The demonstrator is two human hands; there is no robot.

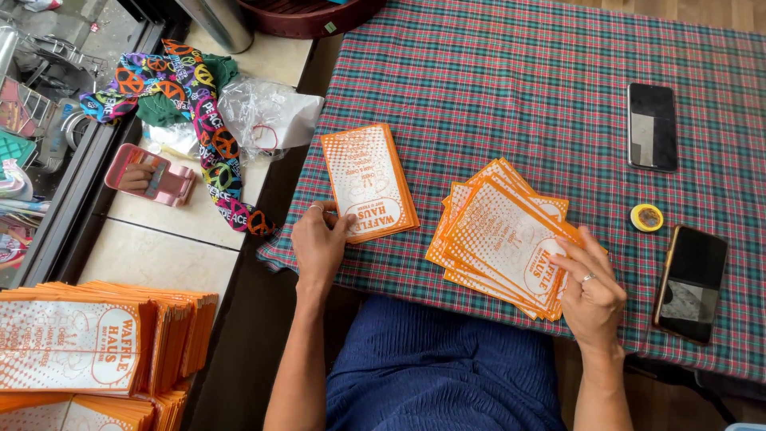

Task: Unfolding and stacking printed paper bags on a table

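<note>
My left hand rests on the near edge of a neat stack of orange and white paper bags on the plaid tablecloth. The thumb touches the stack's lower corner. My right hand lies on a second, fanned-out pile of the same paper bags further right, fingers spread over its near right corner. A ring shows on each hand.
Two phones and a small yellow tape roll lie at the right. A tall pile of bags sits at lower left. Colourful cloth, a clear plastic bag and a pink mirror lie on the counter.
</note>
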